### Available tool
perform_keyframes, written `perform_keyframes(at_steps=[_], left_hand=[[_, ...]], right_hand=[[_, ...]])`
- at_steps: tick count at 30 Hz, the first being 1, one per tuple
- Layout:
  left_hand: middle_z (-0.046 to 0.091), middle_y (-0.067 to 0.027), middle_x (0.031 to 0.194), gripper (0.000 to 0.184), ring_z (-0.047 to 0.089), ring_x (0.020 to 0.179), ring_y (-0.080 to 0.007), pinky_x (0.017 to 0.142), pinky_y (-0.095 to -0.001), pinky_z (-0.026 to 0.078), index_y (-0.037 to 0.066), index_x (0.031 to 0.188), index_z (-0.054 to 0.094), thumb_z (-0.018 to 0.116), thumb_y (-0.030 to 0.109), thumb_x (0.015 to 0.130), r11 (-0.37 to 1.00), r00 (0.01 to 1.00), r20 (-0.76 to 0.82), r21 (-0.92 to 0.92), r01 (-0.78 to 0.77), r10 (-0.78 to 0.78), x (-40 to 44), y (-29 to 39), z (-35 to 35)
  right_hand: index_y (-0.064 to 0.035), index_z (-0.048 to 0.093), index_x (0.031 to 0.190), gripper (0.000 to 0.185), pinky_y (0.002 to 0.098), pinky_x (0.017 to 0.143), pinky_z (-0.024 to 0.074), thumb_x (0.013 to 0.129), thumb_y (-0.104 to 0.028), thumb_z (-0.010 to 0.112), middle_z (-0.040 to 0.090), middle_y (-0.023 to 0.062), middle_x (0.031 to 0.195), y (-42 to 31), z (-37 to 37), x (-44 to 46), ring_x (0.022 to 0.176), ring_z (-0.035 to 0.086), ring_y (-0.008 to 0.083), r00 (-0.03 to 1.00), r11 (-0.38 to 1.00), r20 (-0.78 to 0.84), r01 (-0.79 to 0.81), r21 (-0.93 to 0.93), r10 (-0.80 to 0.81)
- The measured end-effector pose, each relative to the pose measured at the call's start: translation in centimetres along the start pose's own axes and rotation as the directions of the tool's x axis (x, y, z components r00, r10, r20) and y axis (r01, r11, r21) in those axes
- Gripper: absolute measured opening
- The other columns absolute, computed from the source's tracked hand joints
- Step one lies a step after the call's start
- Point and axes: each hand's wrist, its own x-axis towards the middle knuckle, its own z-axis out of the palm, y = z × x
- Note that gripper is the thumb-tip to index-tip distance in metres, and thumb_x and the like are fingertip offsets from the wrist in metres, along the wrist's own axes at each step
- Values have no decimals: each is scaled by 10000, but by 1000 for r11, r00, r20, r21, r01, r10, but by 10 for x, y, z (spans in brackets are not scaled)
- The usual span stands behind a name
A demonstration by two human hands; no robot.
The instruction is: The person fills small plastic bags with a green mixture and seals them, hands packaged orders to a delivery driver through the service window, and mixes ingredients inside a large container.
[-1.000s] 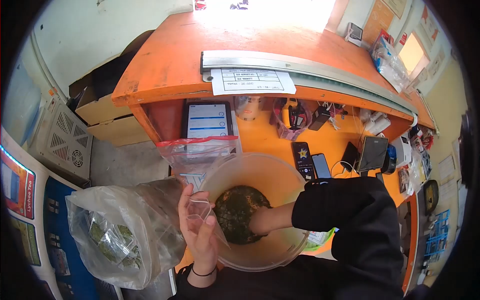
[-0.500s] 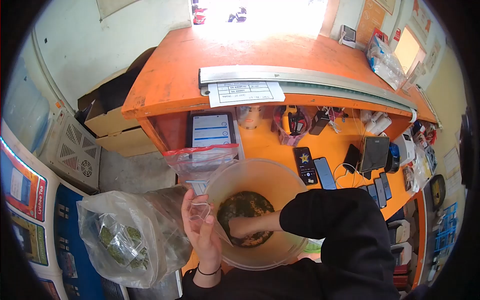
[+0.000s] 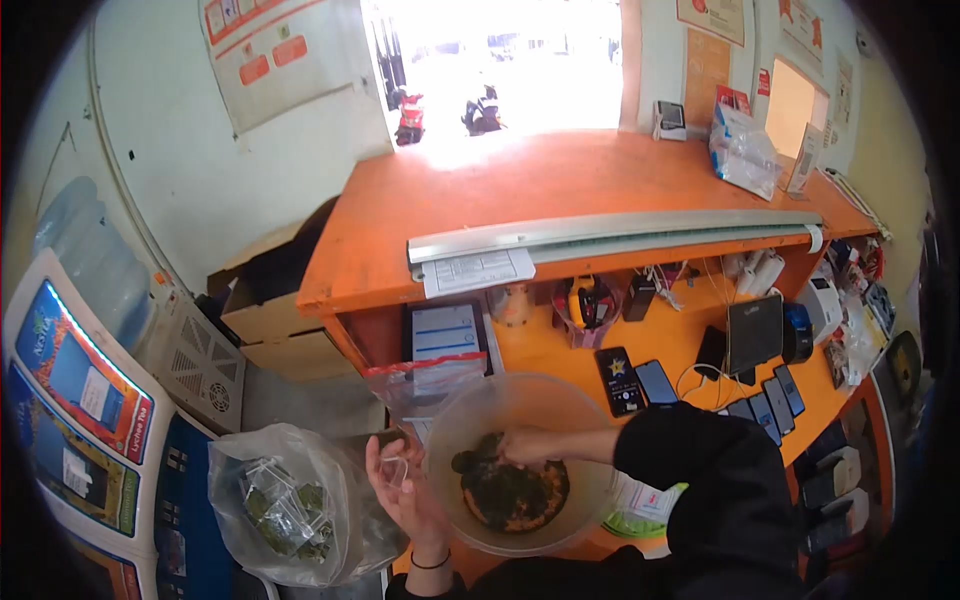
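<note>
A large translucent plastic tub stands in front of me, with a dark green and orange loose mix at its bottom. My right hand is inside the tub, its fingers closed on a dark green clump above the mix; the exact kind I cannot make out. At the tub's left rim, my left hand pinches a small clear plastic bag with its mouth apart. Left of that hand sits a big clear plastic sack with small bags of green pieces in it.
A red-edged zip bag and a tablet lie behind the tub. Several phones rest on the orange desk to the right. An orange counter with a metal rail rises beyond.
My right hand has lifted from the mix with a dark green clump. My left hand still holds the small bag beside the tub. The camera view has tilted upward.
</note>
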Motion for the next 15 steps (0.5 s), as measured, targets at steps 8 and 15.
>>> perform_keyframes(at_steps=[8, 15], left_hand=[[425, -112, 1139, 739, 435, 961, -159, 848, -286, 354, 28, 1255, 240, 669, 165, 670, 981, 990, 128, 187, 41, -66, 6, 45, -1], [526, -75, 1052, 540, 494, 929, -122, 807, -262, 404, -10, 1099, 471, 720, 125, 640, 695, 846, 423, 714, -90, -325, 1, 17, 7]], right_hand=[[-11, 614, 861, 243, 261, 541, 422, 809, -233, 528, 537, 68, 551, -9, -35, -95, 513, 513, 113, 946, 949, -96, 314, 24, -311], [-25, 599, 936, 242, 259, 564, 432, 802, -218, 543, 614, 111, 694, -11, -54, -158, 550, 538, 131, 837, 904, -343, 408, -127, -426]])
